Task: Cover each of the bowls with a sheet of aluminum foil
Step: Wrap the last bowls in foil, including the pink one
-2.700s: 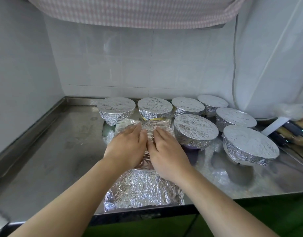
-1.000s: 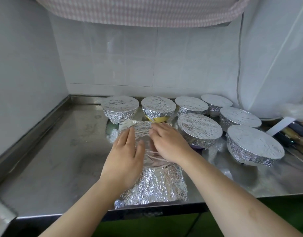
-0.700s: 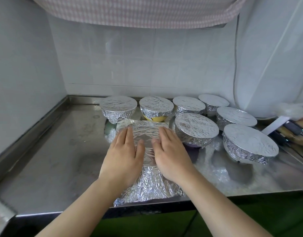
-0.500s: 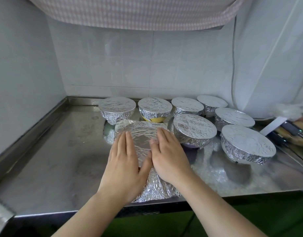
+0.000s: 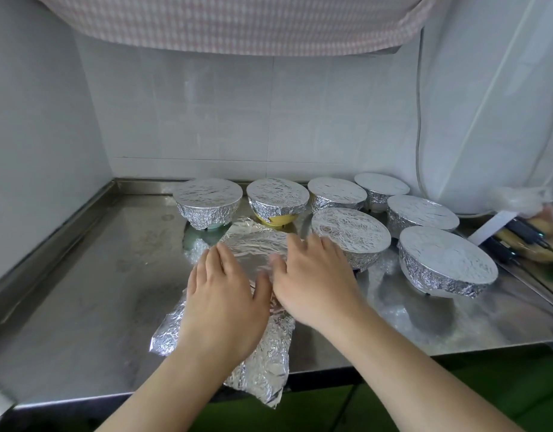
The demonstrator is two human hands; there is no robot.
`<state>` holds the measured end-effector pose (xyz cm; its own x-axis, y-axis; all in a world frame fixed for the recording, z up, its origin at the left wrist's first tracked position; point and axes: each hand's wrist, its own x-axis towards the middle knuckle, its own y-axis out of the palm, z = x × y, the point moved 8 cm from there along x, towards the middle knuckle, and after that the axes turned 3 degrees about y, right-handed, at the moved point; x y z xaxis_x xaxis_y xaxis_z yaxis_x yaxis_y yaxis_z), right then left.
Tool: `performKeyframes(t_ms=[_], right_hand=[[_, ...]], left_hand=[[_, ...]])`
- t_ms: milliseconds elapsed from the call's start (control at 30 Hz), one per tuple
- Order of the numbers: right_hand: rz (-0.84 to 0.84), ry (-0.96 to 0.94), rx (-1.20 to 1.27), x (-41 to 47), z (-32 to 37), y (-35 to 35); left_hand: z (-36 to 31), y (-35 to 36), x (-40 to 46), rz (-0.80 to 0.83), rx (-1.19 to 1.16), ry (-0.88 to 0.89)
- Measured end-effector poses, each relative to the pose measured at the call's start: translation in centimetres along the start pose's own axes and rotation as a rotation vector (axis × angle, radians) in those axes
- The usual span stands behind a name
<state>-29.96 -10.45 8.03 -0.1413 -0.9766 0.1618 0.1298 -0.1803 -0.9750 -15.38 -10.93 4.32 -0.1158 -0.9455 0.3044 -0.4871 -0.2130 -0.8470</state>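
Note:
A loose sheet of aluminum foil (image 5: 253,249) lies draped over a bowl at the front middle of the steel counter (image 5: 91,291); the bowl itself is hidden under it. My left hand (image 5: 222,294) presses flat on the sheet's left half, fingers straight. My right hand (image 5: 312,275) presses flat on its right half. The sheet's near end (image 5: 265,372) hangs crumpled past the counter's front edge. Several foil-covered bowls stand behind and to the right, among them a green one (image 5: 208,202), a yellow one (image 5: 276,202) and a large one (image 5: 351,236).
More covered bowls (image 5: 446,265) fill the right side of the counter. Pens and tools (image 5: 518,238) lie at the far right. A tiled wall runs behind, a checked cloth (image 5: 237,23) hangs overhead, and a white cable (image 5: 420,120) drops down the wall.
Both hands slid over the foil on the bowl, smoothing it. The near end of the sheet has shifted and now hangs further over the counter's front edge.

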Motion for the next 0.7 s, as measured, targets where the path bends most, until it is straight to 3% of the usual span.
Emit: performKeyframes(t_ms=[100,300,533,700], right_hand=[[0.023,-0.13,0.074,3.2,0.7,0.5],[0.271,-0.305,0.084,3.7,1.6,3.3],[0.171,-0.187,0.234,4.4,0.7,4.0],[0.122,-0.126,0.16,4.0,0.6,4.6]], left_hand=[[-0.2,0.2,-0.1,-0.025,0.078,0.041],[-0.3,0.1,-0.4,-0.037,0.056,0.078],[0.6,0.0,0.5,0.026,-0.005,0.102],[1.1,0.6,1.3,0.037,-0.044,-0.075]])
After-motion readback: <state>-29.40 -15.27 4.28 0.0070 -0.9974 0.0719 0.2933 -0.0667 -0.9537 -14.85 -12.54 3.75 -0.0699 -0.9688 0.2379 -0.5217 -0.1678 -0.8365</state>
